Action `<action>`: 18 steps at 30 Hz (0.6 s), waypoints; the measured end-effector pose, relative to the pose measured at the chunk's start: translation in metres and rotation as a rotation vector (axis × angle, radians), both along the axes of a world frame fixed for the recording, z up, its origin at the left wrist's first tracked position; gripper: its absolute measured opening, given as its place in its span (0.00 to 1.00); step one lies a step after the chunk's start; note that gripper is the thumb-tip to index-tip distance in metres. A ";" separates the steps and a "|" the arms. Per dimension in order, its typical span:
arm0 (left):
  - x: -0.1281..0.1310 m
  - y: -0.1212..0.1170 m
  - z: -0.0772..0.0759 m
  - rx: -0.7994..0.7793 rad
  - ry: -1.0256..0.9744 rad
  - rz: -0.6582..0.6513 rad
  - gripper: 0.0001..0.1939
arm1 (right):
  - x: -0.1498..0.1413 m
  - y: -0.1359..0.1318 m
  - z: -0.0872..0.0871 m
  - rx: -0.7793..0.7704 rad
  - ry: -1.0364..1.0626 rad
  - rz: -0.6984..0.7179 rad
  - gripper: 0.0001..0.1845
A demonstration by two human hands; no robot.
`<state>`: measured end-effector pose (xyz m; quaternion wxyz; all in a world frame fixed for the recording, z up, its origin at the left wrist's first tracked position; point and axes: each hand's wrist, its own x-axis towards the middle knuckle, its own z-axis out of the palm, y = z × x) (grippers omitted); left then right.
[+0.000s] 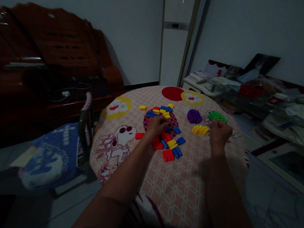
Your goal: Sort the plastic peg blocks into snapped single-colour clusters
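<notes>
Blocks (166, 136) rnd L hand (157, 125), purple cluster (194, 116) btwn it & R hand (220, 133), grips unclear

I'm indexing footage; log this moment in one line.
left hand: at red, blue, yellow ribbed plastic pieces; right hand: at green bumpy cluster; grips: unclear

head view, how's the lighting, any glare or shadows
Head view: dim overall, lower left corner near black; glare on the glossy wooden sofa; soft shadow on the tablecloth beside the right forearm; anything in the right hand is too dark to tell.
</notes>
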<state>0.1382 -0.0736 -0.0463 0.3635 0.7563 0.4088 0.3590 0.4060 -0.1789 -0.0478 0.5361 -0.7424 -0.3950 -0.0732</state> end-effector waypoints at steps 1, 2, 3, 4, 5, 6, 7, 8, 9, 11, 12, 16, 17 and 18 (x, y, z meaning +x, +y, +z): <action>0.001 -0.001 0.000 0.073 0.072 0.015 0.09 | -0.009 0.002 0.002 0.040 0.026 0.033 0.19; 0.002 -0.002 0.000 0.138 0.136 0.025 0.10 | -0.018 0.004 0.003 0.064 0.055 0.069 0.19; 0.003 -0.003 -0.001 0.192 0.192 0.029 0.11 | -0.027 0.006 0.005 0.064 0.079 0.117 0.19; 0.003 -0.003 0.000 0.236 0.238 0.029 0.12 | -0.036 0.007 0.006 0.030 0.096 0.194 0.18; 0.002 -0.003 0.000 0.266 0.274 0.027 0.12 | -0.045 0.007 0.006 -0.031 0.115 0.292 0.18; 0.001 -0.002 0.001 0.285 0.299 0.025 0.13 | -0.052 0.007 0.007 -0.122 0.139 0.412 0.17; -0.002 -0.001 0.002 0.292 0.315 0.024 0.13 | -0.059 0.006 0.008 -0.239 0.164 0.545 0.16; -0.005 0.000 0.004 0.290 0.322 0.020 0.13 | -0.066 0.004 0.009 -0.367 0.179 0.679 0.15; -0.008 0.002 0.006 0.283 0.323 0.013 0.13 | -0.072 0.002 0.010 -0.490 0.171 0.798 0.15; -0.014 0.005 0.008 0.256 0.324 0.001 0.11 | -0.084 -0.002 0.013 -0.669 0.057 0.945 0.13; -0.015 0.006 0.009 0.242 0.325 -0.003 0.10 | -0.089 -0.003 0.014 -0.715 -0.035 0.970 0.12; -0.013 0.004 0.010 0.199 0.288 -0.006 0.09 | -0.105 -0.003 0.015 -0.758 -0.306 0.896 0.11; -0.011 0.003 0.010 0.185 0.264 -0.025 0.09 | -0.107 -0.003 0.014 -0.758 -0.307 0.880 0.11; -0.009 0.001 0.009 0.168 0.238 -0.048 0.09 | -0.108 -0.002 0.013 -0.754 -0.283 0.879 0.11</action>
